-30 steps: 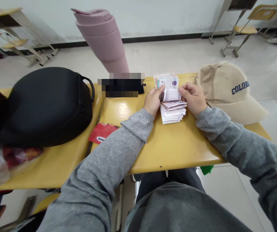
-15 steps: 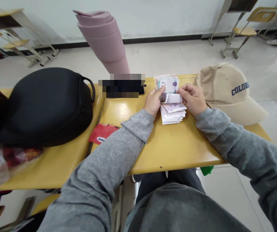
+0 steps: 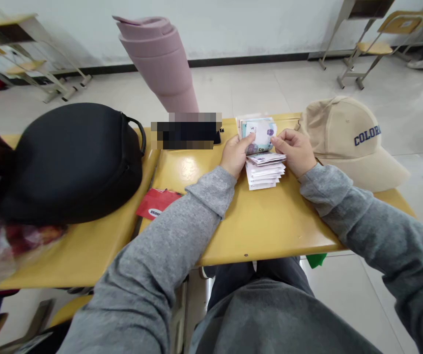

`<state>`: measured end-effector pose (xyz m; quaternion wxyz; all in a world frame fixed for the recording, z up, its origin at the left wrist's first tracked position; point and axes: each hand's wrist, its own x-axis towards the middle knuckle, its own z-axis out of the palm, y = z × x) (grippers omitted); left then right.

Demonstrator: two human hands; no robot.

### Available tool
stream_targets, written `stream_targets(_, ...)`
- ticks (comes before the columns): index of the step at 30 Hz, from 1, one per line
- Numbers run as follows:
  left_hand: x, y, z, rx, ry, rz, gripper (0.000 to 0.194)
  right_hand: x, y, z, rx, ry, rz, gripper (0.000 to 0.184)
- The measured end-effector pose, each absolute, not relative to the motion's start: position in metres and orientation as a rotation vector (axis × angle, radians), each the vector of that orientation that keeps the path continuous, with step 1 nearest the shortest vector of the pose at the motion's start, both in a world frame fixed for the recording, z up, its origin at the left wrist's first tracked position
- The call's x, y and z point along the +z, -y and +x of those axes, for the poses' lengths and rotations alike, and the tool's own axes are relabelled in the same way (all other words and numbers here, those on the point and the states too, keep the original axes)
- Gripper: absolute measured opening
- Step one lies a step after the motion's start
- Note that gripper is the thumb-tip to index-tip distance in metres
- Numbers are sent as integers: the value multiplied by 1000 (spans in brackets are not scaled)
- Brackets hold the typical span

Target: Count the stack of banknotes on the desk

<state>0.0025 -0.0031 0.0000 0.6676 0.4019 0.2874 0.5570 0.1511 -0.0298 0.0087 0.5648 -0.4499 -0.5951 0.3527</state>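
Observation:
A stack of banknotes (image 3: 257, 133) is gripped at its left edge by my left hand (image 3: 234, 153), the thumb pressed on the top note. My right hand (image 3: 295, 151) pinches the right edge of the upper note between thumb and fingertips. Below the upright part, several notes are folded down toward me in a fanned, stepped pile (image 3: 266, 174) with pale faces showing. The lower fingers of my left hand are hidden behind the notes.
A beige cap (image 3: 344, 137) lies at the desk's right, a pink tumbler (image 3: 159, 64) stands behind left. Near it is a dark phone-like object (image 3: 189, 135), partly pixelated. A red packet (image 3: 155, 202) lies by my left forearm. A black case (image 3: 71, 162) fills the left desk.
The note that was curling down in my right fingers now lies folded on the lower pile. My right hand has come back to the edge of the upper notes.

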Motion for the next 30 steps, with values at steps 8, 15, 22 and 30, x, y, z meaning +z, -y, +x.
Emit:
stream_targets(8, 0, 4, 2, 1238, -693, 945, 25, 4, 27, 153, 845, 1371, -1102, 39)
stream_targets(15, 0, 3, 2, 1224, -698, 927, 24, 4, 28, 151, 828, 1399, -1080, 40)
stream_targets(22, 2, 3, 3, 1269, -669, 834, 22, 3, 26, 154, 796, 1409, -1051, 36)
stream_targets(30, 1, 3, 3, 1276, -675, 793, 29, 12, 31, 151, 684, 1447, -1040, 35)
